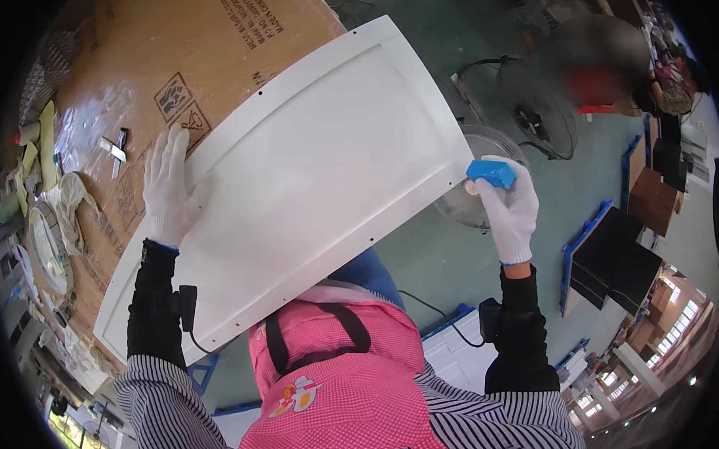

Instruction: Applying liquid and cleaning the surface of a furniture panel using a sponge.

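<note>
A large white rectangular panel point(310, 171) with a raised rim lies tilted, partly on a cardboard-covered table point(155, 49) and partly overhanging the floor. My left hand point(168, 188), in a white glove, rests flat on the panel's left edge. At the panel's right edge, my gloved right hand point(508, 207) grips a blue block point(491, 173), which touches the rim.
A rag point(70, 207), metal brackets point(115, 147) and small items lie on the table's left side. Floor fans point(530, 112) stand on the green floor beyond the panel. Dark boards on blue frames point(614, 255) sit right. Another person point(599, 58) is at the far right.
</note>
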A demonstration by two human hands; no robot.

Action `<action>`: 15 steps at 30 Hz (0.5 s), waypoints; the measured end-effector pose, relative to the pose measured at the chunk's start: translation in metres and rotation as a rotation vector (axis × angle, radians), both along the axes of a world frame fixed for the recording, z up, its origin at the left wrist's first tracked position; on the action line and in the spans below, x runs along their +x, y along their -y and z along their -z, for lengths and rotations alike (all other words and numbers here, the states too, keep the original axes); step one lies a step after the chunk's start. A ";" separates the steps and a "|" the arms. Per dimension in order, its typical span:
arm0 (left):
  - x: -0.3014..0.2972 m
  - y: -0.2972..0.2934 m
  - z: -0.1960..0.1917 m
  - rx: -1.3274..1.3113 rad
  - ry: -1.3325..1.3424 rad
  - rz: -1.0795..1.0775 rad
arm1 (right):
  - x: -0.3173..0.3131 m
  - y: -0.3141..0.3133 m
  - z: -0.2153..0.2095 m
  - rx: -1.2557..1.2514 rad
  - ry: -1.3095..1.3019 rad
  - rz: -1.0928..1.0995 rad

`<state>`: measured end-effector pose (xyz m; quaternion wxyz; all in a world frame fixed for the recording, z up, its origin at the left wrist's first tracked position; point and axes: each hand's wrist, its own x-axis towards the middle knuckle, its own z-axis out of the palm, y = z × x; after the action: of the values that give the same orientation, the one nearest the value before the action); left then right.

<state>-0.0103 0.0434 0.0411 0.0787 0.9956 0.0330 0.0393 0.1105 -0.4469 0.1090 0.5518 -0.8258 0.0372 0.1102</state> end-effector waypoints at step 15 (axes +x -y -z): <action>0.020 0.000 0.014 -0.031 -0.046 -0.009 | 0.190 -0.091 0.047 -0.268 0.517 -0.868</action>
<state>0.0101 0.0439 0.0269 0.0932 0.9947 0.0398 0.0160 0.3004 -0.3561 0.0615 0.3358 -0.8288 -0.4324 0.1157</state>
